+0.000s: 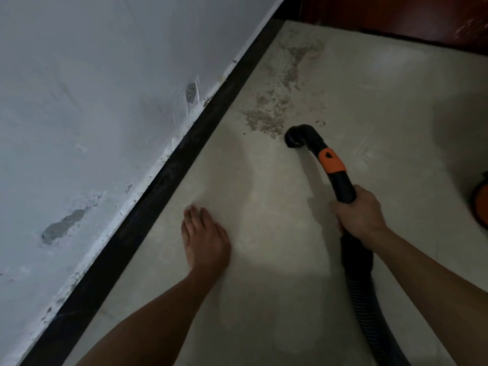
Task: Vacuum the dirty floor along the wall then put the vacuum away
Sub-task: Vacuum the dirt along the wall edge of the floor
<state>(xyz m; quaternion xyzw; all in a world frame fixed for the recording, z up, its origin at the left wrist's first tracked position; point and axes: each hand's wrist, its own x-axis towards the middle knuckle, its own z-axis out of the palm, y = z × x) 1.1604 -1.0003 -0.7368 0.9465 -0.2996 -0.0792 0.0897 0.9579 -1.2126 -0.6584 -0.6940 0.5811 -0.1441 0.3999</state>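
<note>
Along the left side runs the wall (79,101), pale and scuffed, with grey patches where the paint has chipped, and at its foot a dark baseboard (169,167) cuts diagonally from bottom left to upper right, flecked with white along its top edge. Next comes the floor (264,286), a light tile surface, and the left hand (206,241) is flat on it, palm down, fingers stretched out together toward the wall, holding nothing at all. Just past that hand the tile looks fairly clean, with a faint shadow across it. Further up and toward the middle, a trail of grey-brown dirt (266,120) spreads over the floor, thick near the nozzle and thinning out toward the far corner. The black nozzle (298,136) of the vacuum is bent downward, its mouth close to or on the tile right at the near edge of that dirt patch. Behind it sits an orange collar (331,162) on the curved black tube. The right hand (359,215) is wrapped tight around that tube below the collar, fingers closed all the way. From under the hand the ribbed black hose (369,299) drops away to the bottom edge. At the far right edge, a sliver of the orange vacuum body (481,202) peeks in.
</note>
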